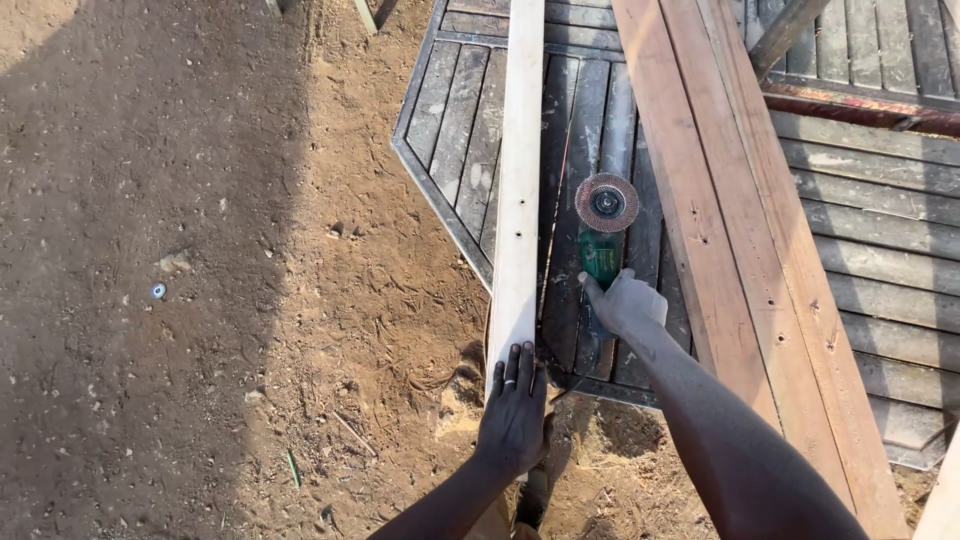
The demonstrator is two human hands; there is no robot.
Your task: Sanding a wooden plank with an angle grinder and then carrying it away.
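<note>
The pale plank [519,190] lies lengthwise over the dark slatted panel [455,130]; the left hand [514,415] rests flat-fingered on its near end. The gloved right hand [626,300] grips a green angle grinder [603,225] beside it.

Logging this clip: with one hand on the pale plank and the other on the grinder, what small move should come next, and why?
Probably swing the angle grinder left onto the pale plank. The left hand already presses flat on the plank's near end, steadying it, while the gloved right hand holds the grinder with its disc beside the plank, not on it.
</note>
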